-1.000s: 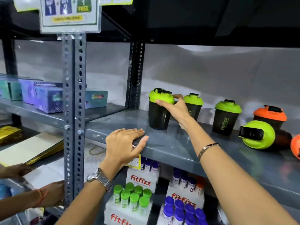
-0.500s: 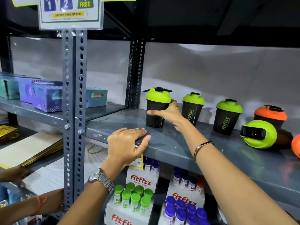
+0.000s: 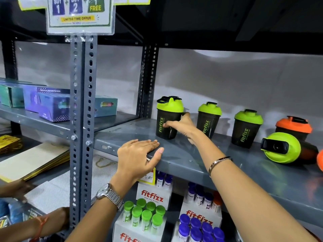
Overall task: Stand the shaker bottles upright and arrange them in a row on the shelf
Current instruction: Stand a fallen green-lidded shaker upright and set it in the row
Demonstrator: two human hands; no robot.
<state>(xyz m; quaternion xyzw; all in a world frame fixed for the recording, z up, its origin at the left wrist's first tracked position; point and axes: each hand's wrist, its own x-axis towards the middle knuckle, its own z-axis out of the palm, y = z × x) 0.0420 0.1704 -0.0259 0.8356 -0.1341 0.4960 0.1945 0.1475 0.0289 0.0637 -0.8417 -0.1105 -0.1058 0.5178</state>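
Observation:
On the grey shelf (image 3: 188,159) three black shakers with green lids stand upright in a row. My right hand (image 3: 181,125) grips the body of the leftmost shaker (image 3: 166,117), fingers across its front, thumb behind it. The second shaker (image 3: 208,117) and third shaker (image 3: 246,128) stand free to its right. An orange-lidded shaker (image 3: 293,127) stands upright behind a green-lidded shaker (image 3: 286,148) that lies on its side, lid toward me. Another orange shaker (image 3: 320,159) is cut off at the right edge. My left hand (image 3: 139,156) rests flat on the shelf's front edge, holding nothing.
A perforated steel upright (image 3: 82,119) with a promo sign (image 3: 78,14) stands left of the shelf bay. Boxes (image 3: 52,105) fill the left shelf. Below are Fitfizz cartons of green-capped tubes (image 3: 145,215) and purple-capped tubes (image 3: 199,227). Another person's hands (image 3: 19,189) work at lower left.
My right hand slid from the leftmost shaker's lid down to its body and turned the bottle, so its logo now faces front. My left hand stayed on the shelf edge.

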